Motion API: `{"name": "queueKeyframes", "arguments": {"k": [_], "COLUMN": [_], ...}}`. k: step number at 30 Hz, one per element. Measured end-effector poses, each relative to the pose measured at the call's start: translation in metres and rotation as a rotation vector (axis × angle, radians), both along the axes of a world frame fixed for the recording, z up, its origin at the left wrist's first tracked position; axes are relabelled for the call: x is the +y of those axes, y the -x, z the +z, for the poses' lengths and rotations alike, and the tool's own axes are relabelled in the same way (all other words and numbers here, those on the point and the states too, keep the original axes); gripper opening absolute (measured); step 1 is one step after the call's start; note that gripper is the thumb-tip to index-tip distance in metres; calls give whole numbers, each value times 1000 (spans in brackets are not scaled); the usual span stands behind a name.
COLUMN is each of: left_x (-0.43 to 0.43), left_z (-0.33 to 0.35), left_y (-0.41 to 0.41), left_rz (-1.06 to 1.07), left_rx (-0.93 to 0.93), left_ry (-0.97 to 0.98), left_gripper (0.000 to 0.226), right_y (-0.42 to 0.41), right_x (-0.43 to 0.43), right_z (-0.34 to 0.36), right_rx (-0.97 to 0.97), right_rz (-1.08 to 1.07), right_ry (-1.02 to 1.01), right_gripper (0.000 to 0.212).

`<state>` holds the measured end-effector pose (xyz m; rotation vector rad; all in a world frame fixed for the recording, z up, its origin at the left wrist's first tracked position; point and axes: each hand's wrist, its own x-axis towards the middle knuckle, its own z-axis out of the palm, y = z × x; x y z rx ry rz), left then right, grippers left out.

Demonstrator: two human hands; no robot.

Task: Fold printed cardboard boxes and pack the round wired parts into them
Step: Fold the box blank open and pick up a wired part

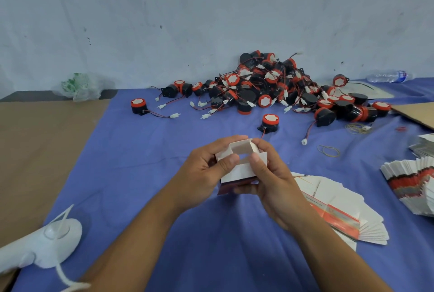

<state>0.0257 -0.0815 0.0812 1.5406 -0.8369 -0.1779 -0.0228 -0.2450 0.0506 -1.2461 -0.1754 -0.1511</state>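
head view | step: box-folding, flaps apparently not yet tucked | box (242,152) was held above the desk (145,162), gripped by left hand (206,171) and right hand (270,174), thumbs on its front | round parts (270,85) lay heaped beyond, one part (270,122) just past the box | next: probably finish the flaps, then reach forward

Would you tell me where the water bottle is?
In the head view, the water bottle lies far right by the wall, beyond the parts pile.
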Motion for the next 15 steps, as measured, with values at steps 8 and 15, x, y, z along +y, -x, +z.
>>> {"name": "queueKeyframes", "arguments": {"k": [8, 15], "left_x": [-11, -37], "left_z": [-14, -39], "left_y": [-2, 19], "left_rz": [331, 525], "left_rx": [8, -350], "left_ry": [8, -38], "left_gripper": [34, 60], "right_y": [1, 1], "right_x": [12, 12], "right_z": [0, 7], "right_rx": [51, 87], "right_rz": [68, -66], "right_ry": [-150, -359], "right_gripper": [12, 10]}}
